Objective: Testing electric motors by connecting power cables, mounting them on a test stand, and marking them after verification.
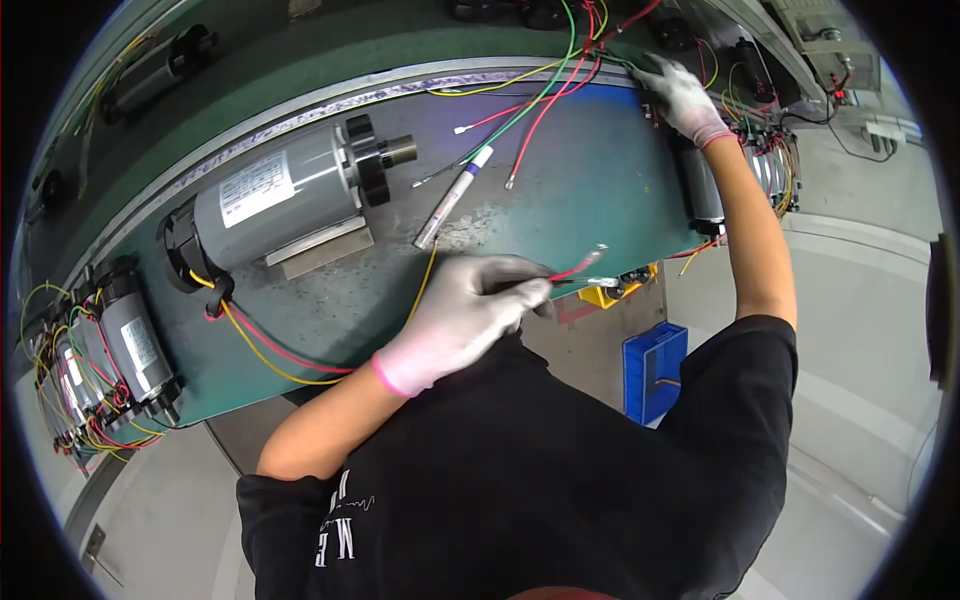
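Observation:
A large grey cylindrical motor with a white label lies on its metal foot at the left of the bench. Red and yellow wires leave its near end and run toward my left hand. That gloved hand is closed, pinching the motor leads; a red and a dark one stick out with metal terminals at their ends. My right hand, also gloved, reaches to the far right of the bench. Its fingers are stretched out beside a bundle of green and red wires; I see nothing held in them.
A white marker pen lies on the green bench top. More motors stand at the left and right ends. Behind a metal rail lies another motor. Below are a blue bin and a yellow bin.

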A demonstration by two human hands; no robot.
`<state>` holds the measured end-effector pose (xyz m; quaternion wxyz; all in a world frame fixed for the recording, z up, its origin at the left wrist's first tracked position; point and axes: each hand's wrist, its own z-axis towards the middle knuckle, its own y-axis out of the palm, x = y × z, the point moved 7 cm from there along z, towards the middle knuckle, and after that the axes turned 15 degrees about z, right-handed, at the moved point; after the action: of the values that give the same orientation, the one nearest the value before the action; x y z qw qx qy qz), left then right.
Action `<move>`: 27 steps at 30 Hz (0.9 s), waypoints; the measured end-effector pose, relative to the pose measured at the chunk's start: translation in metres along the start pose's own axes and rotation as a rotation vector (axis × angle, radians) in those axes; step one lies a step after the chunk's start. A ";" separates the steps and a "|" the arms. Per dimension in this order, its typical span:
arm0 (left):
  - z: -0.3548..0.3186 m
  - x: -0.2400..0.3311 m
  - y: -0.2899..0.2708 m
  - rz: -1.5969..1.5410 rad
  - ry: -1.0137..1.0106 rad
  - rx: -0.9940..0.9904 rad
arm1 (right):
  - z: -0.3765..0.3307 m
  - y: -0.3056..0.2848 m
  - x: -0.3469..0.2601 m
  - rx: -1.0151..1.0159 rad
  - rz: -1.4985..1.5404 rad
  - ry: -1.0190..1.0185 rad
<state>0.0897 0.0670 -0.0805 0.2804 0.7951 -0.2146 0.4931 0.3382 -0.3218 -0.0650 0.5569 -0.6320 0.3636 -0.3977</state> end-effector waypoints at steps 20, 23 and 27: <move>-0.026 0.023 -0.060 -0.073 0.131 0.311 | -0.062 -0.001 -0.168 0.022 0.247 -0.482; -0.027 0.026 -0.059 -0.064 0.197 0.363 | -0.078 -0.027 -0.190 0.256 0.505 -0.322; -0.043 0.033 -0.061 -0.046 0.254 0.444 | -0.087 -0.121 -0.275 0.069 1.263 0.134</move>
<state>0.1129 0.1391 -0.0499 0.1348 0.7734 -0.0460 0.6178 0.1457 -0.0957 0.0341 0.6803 -0.2513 0.6872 -0.0428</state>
